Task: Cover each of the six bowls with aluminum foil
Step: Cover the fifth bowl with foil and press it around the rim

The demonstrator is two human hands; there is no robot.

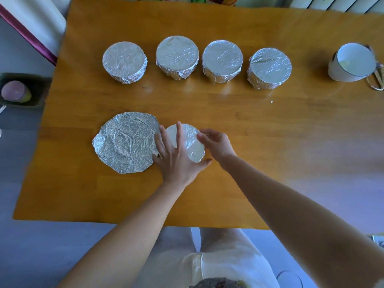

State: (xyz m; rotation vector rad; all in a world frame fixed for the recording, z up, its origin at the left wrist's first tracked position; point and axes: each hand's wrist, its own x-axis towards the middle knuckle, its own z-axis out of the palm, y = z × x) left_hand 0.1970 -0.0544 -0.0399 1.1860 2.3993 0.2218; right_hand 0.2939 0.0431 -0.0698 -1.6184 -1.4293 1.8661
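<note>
Four round foil-wrapped bowls (176, 56) stand behind; left hand (176, 161) lies flat-fingered on a white round bowl (197, 152), right hand (218, 144) pinching its crinkled silver foil (190, 135)

I read no text, label, brand, number or sign anywhere in my view. The only printed surface I see is a colourful object (220, 0) at the far edge of the table (207, 104). The frame cuts most of it off, and I make out no lettering on the part that shows.
</note>
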